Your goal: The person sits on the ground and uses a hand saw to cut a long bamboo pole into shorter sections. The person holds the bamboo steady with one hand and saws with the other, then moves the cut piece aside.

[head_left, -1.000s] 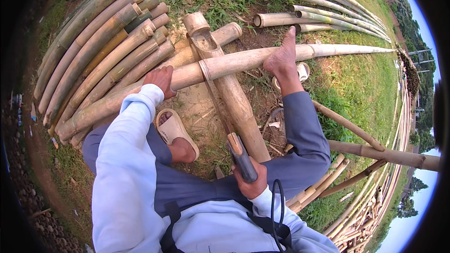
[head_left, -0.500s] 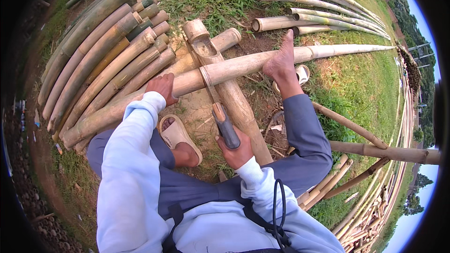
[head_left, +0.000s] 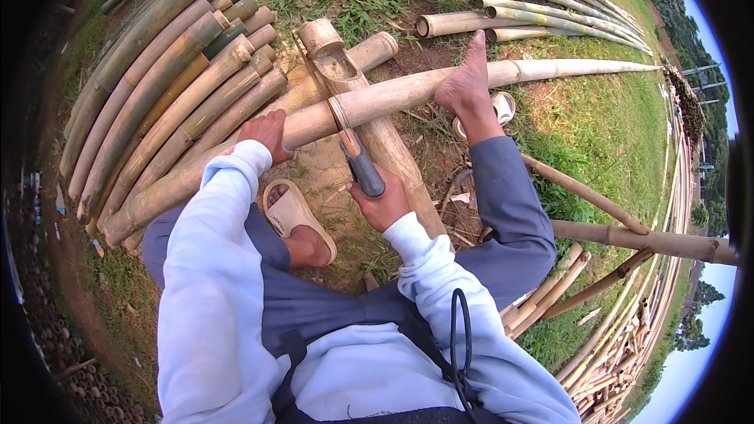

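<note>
A long pale bamboo pole [head_left: 398, 95] lies slantwise in front of me, resting across a thick notched bamboo support [head_left: 395, 158]. My left hand [head_left: 269, 135] is wrapped over the pole, left of the support. In my right hand [head_left: 382, 202] is the dark grip of a handsaw [head_left: 363, 168], held closed on the near side of the pole. The saw's narrow blade sits against the pole, and its far end sticks out beyond it beside the notch. My bare right foot [head_left: 463, 84] presses on the pole farther right. Cut depth cannot be made out.
Cut bamboo lengths [head_left: 149, 86] are stacked at the left. More long poles [head_left: 542, 0] lie on the grass at the far right. A wooden pole frame [head_left: 628, 239] stands at the right, near a heap of bamboo [head_left: 628, 345]. A sandal [head_left: 505, 107] lies beyond my raised foot.
My right hand has pushed the saw away from me, so its handle is closer to the pole and more blade shows beyond it. My left hand keeps its hold.
</note>
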Demonstrator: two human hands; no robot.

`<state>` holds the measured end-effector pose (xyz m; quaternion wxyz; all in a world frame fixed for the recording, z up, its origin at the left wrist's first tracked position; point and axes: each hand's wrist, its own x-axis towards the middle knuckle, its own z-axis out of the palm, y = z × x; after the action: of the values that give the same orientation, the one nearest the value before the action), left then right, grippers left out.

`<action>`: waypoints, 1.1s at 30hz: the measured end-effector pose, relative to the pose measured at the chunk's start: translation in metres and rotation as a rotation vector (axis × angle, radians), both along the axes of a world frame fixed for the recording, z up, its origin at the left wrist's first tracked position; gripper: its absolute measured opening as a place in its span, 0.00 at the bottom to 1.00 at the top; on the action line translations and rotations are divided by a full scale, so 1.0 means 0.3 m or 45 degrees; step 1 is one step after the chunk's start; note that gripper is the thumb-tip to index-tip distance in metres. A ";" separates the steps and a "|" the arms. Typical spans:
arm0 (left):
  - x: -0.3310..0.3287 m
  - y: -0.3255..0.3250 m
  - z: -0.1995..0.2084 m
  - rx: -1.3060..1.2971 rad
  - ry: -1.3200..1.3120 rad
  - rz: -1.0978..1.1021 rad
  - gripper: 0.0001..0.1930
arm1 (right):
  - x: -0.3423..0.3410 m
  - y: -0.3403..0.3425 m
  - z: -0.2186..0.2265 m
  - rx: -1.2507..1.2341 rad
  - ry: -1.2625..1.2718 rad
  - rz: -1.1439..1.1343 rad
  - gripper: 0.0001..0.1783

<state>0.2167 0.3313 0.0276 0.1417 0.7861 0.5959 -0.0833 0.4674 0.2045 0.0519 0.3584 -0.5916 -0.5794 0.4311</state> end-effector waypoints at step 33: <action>0.016 -0.040 -0.031 -0.042 -0.042 0.066 0.38 | 0.042 -0.020 0.021 -0.031 -0.094 0.004 0.11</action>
<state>0.2216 0.3193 0.0183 0.1666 0.7693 0.6120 -0.0764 0.4798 0.1986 0.0581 0.3289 -0.6105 -0.5878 0.4166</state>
